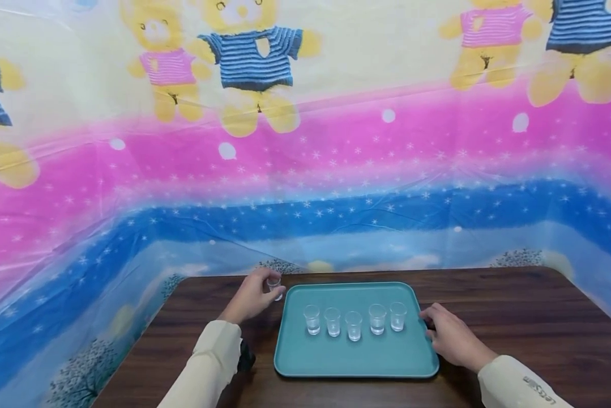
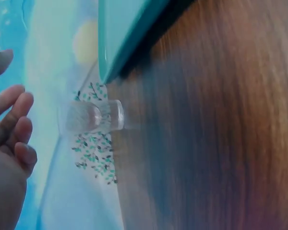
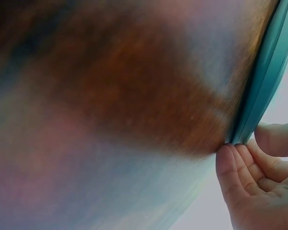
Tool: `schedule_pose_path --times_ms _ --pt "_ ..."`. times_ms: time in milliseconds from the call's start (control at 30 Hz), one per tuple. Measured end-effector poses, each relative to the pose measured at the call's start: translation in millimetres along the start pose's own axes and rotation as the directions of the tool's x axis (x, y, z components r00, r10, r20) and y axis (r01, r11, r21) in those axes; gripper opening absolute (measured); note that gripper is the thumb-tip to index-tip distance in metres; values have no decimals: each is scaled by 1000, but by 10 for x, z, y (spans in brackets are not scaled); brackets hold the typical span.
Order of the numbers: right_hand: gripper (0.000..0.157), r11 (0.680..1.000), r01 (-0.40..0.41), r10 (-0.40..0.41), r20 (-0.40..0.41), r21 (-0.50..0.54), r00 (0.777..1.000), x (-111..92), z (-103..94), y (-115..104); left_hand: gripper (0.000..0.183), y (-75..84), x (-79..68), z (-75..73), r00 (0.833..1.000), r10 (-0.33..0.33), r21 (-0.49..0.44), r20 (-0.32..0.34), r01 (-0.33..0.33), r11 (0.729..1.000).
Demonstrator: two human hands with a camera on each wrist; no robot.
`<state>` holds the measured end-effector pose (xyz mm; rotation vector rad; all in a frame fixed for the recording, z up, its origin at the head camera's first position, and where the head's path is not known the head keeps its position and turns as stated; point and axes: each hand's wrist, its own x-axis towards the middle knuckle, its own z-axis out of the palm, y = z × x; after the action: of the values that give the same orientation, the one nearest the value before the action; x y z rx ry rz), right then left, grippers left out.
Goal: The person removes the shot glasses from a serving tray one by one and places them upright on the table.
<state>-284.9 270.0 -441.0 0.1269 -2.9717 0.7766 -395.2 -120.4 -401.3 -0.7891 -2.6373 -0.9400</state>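
A small clear shot glass [image 1: 278,294] stands upright on the table just left of the teal tray [image 1: 356,361]. Around it, in the head view, is my left hand [image 1: 254,296]. The left wrist view has that hand [image 2: 8,143] apart from the glass [image 2: 91,116], its fingers loosely bent and holding nothing. At the tray's right edge, my right hand [image 1: 454,336] pinches the rim; in the right wrist view its thumb and fingers [image 3: 226,160] meet at the tray's edge [image 3: 266,76]. Several similar shot glasses [image 1: 353,327] stand in a row on the tray.
The tray lies on a dark wood-grain table [image 1: 514,317]. Behind and beside the table hangs a printed cloth [image 1: 336,141] with teddy bears and coloured bands. A dark strap-like object [image 1: 246,356] sits at the left wrist.
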Motion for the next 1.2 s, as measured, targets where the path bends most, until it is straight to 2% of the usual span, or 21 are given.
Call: schedule_pose_path --times_ms 167,333,467,567,933,1033,1200 --pt "29 1000 5 -5 3 -7 1000 1 0 32 28 137 -42 43 994 74 -27 79 -72 997" --pt "28 1000 7 -7 1 -14 1000 -3 -10 43 36 279 -82 127 965 169 -24 199 -167 986" --pt "28 1000 7 -7 2 -13 1000 -2 -12 47 41 346 -89 207 945 180 -31 273 -179 983" --pt "28 1000 8 -8 8 -6 1000 -2 -8 47 43 365 -94 245 941 165 -25 296 -165 986" --pt "27 1000 21 -21 0 -14 1000 10 6 35 30 382 -98 295 945 162 -21 286 -162 987" --pt "28 1000 26 -26 5 -8 1000 10 5 38 31 387 -105 270 954 141 -19 264 -141 990" --pt "27 1000 28 -28 -8 -13 1000 21 25 71 27 339 -105 149 980 94 -40 174 -88 995"
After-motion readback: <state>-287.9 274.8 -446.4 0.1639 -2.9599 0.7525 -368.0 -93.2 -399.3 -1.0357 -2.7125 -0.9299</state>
